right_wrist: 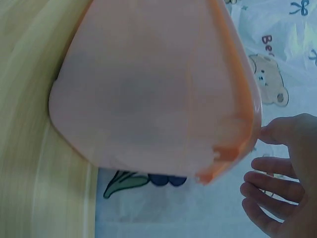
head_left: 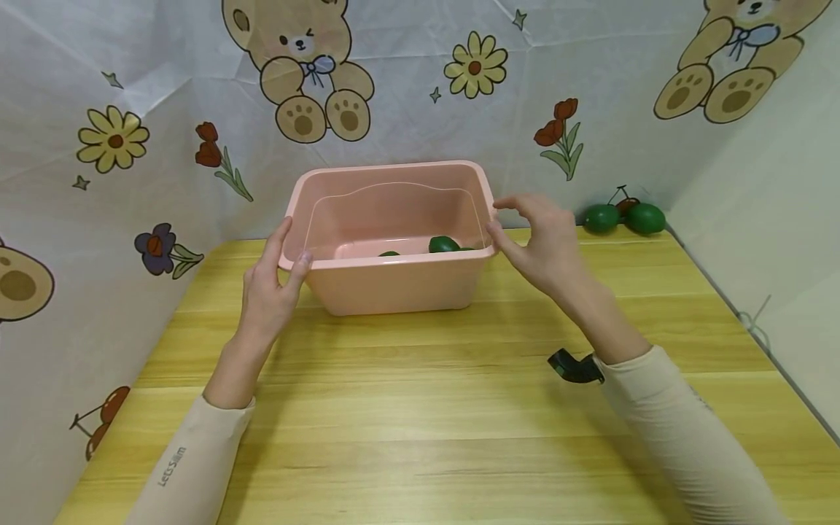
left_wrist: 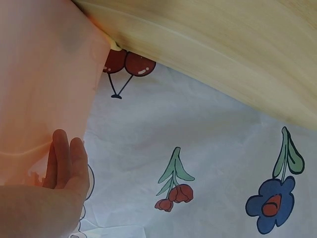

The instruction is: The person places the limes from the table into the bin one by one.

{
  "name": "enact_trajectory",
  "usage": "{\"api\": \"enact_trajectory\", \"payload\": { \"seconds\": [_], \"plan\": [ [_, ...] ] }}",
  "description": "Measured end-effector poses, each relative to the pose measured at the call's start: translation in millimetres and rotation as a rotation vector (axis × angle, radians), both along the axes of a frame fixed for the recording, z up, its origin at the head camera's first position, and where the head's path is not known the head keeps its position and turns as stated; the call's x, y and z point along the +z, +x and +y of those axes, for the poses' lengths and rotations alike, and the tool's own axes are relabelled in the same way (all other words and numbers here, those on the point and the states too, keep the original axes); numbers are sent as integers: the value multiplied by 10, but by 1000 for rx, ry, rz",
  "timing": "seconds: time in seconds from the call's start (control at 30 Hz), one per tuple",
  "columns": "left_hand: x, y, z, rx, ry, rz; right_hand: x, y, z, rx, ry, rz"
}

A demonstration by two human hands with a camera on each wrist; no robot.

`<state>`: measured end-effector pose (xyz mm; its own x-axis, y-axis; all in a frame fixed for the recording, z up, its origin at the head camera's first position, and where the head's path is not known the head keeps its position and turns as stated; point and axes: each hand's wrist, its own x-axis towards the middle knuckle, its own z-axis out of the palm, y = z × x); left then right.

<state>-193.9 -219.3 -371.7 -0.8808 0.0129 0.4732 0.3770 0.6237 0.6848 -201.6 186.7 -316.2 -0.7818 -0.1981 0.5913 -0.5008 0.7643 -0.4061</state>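
at far centre, my left hand [head_left: 267, 289] pinches a pink bin [head_left: 397, 290] of green fruits [head_left: 443, 244] by its left corner while my right hand [head_left: 550, 244], spread, touches its right rim.

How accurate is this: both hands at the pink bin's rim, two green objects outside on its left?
The two green objects outside are right of the pink bin, not left, in the head view. The left hand and right hand are at its rim.
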Motion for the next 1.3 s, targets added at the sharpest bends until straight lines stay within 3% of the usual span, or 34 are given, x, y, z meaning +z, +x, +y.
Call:
{"api": "enact_trajectory", "payload": {
  "seconds": [0.2,0.5,0.8,1.1,1.3],
  "plan": [
    [-6,-3,-3,-2,2,6,-89,-155,291,-72,14,27],
    [-3,-10,7,-4,4,16,-257,-326,829,-208,14,-57],
    [-13,-7,1,0,-1,9,-387,-414,1291,-264,-81,-202],
    [-25,-19,-27,2,-11,19,-550,-493,1632,-351,-104,-287],
    [-29,-23,-26,-2,-15,16,-548,-534,1951,-388,-91,-386]
  ]
}}
